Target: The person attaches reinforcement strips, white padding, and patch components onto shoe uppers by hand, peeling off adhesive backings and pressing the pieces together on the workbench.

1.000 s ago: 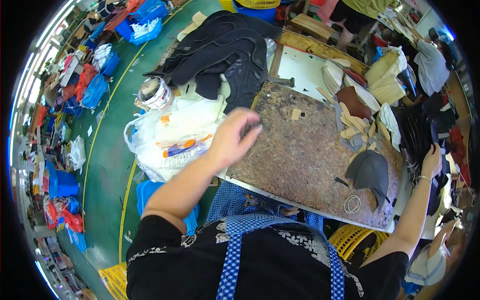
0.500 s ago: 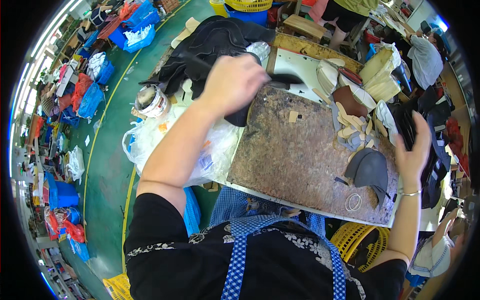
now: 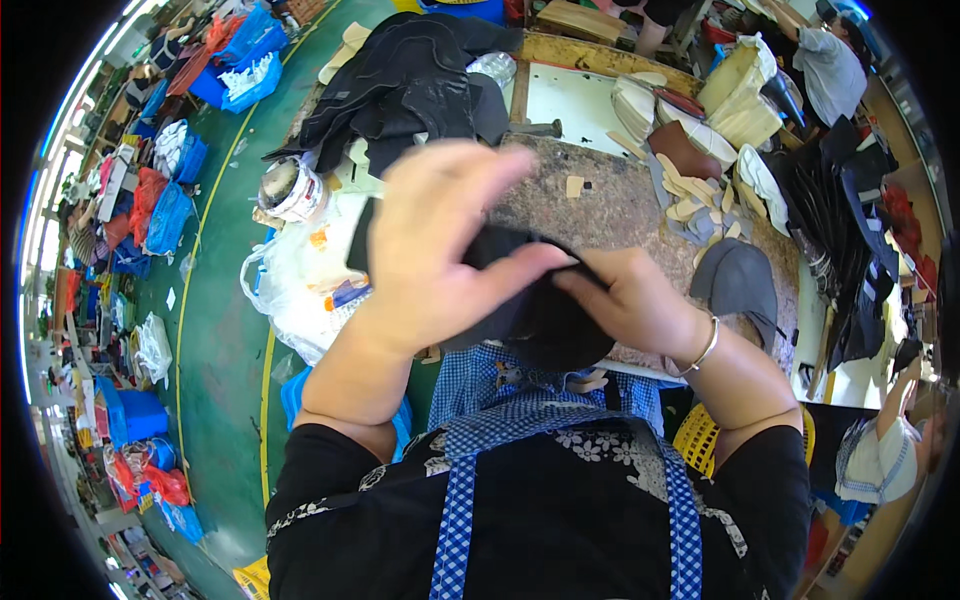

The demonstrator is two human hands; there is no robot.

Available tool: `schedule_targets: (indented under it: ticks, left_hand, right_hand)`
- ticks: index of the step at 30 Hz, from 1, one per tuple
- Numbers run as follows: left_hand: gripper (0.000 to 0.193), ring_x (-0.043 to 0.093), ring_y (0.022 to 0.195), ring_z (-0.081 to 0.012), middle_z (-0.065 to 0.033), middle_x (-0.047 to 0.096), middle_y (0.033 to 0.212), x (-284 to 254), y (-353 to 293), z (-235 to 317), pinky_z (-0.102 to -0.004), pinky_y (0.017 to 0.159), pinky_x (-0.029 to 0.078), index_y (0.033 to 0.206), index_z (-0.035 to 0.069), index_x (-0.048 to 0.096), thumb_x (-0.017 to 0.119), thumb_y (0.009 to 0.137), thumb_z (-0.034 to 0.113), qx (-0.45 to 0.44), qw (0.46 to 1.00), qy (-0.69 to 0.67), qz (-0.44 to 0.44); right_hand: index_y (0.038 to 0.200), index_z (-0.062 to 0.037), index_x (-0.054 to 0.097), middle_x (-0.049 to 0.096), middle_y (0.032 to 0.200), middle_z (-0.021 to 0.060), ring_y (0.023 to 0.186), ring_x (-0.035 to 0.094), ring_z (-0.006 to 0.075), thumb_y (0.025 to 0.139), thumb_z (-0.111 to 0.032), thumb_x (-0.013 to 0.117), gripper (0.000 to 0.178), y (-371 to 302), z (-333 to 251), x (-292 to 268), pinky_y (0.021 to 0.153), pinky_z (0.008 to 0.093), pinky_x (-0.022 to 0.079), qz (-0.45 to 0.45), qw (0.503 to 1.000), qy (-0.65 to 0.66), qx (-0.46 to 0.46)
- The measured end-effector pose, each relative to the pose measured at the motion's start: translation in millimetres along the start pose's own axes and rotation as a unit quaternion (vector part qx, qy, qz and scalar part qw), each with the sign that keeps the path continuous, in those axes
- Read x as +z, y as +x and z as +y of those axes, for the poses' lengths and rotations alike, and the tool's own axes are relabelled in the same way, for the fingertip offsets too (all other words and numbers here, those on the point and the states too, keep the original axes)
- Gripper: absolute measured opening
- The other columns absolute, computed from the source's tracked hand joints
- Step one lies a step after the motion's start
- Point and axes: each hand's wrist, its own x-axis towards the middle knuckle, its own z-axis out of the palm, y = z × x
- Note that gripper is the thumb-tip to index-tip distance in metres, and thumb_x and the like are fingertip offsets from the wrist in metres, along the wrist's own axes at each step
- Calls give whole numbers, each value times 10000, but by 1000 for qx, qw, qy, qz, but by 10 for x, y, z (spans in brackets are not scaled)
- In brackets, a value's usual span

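A black shoe upper (image 3: 560, 325) is up in front of my body, over the near edge of the worn board (image 3: 610, 215). My right hand (image 3: 640, 305) pinches its upper edge between thumb and fingers. My left hand (image 3: 425, 255), blurred, is over the left part of the piece with its fingers stretched away from the thumb. The left thumb tip reaches the piece's top edge, close to the right hand's fingers. More of the black material shows left of the left wrist. Right of my right hand lie stacked dark grey curved pieces (image 3: 735, 280) on the board.
Black uppers (image 3: 400, 90) are heaped at the far left, near a stained white tub (image 3: 292, 190) and a plastic bag (image 3: 305, 285). Small tan and grey strips (image 3: 695, 205) lie to the right, before white curved pieces (image 3: 635, 105). Dark strips (image 3: 820, 200) hang at the right edge.
My left hand has come back toward me from the black heap. My right hand has moved left from the board's right side. The black upper is now between them, gripped by the right hand.
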Motion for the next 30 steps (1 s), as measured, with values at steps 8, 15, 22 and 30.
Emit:
schedule_targets:
  ticks: [8, 15, 22, 30]
  left_hand:
    - [523, 536, 583, -116, -3, 570, 676, 283, -839, 301, -242, 553, 438, 1313, 47, 388, 567, 821, 43, -250, 891, -288, -245]
    - [387, 563, 920, -119, -48, 582, 1035, 791, -1152, 31, -257, 790, 478, 1238, 75, 452, 540, 865, 20, -589, 583, -549, -112]
    - [694, 622, 866, -189, -117, 595, 1048, 635, -1153, 77, -273, 695, 523, 1385, 113, 243, 581, 800, -45, -592, 537, -586, -133]
    - [453, 549, 492, -74, -21, 574, 578, 414, -1090, 14, -216, 467, 439, 1185, 54, 514, 687, 767, 94, -466, 808, -209, -292]
  right_hand:
    - [940, -25, 604, 660, 860, 63, 699, 625, 131, 919, -264, 499, 262, -208, 369, 257, 516, 260, 484, 269, 796, 456, 294]
    - [979, -24, 587, 639, 873, 39, 754, 599, 112, 904, -197, 540, 195, -314, 508, 565, 621, 237, 469, 234, 744, 537, 322]
    - [961, -23, 577, 647, 744, 50, 635, 606, 128, 859, -171, 593, 181, -697, 616, 249, 548, 284, 473, 64, 797, 434, 414]
    - [880, -50, 606, 606, 704, 83, 648, 590, 241, 730, -186, 678, 216, -435, 1134, -422, 592, 336, 469, 264, 903, -306, 144]
